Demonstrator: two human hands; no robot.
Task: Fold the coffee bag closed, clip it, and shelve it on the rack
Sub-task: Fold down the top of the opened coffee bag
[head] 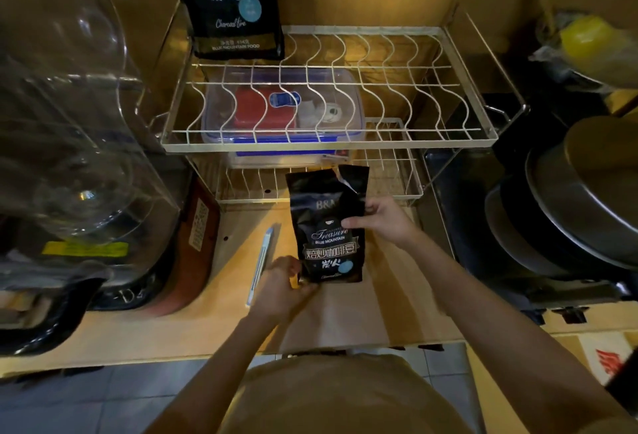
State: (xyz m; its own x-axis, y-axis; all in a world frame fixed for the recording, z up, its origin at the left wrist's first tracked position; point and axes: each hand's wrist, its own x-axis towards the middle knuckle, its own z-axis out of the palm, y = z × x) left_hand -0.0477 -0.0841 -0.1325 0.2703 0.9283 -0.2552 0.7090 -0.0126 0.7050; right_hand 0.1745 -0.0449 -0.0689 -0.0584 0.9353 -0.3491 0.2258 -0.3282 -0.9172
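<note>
The coffee bag (328, 226) stands upright on the counter just before the rack (331, 138), its top torn open. The left hand (281, 283) pinches its bottom corner to steady it; the right hand (383, 221) grips its side, probably preparing the fold. The clip (262, 262) lies just left of the bag, ready.

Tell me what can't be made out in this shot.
- coffee bag: bottom left corner hidden behind the left hand, head view.
- second bag on the rack: top cut off by the frame edge.
- clip: detail too small to see.
</note>
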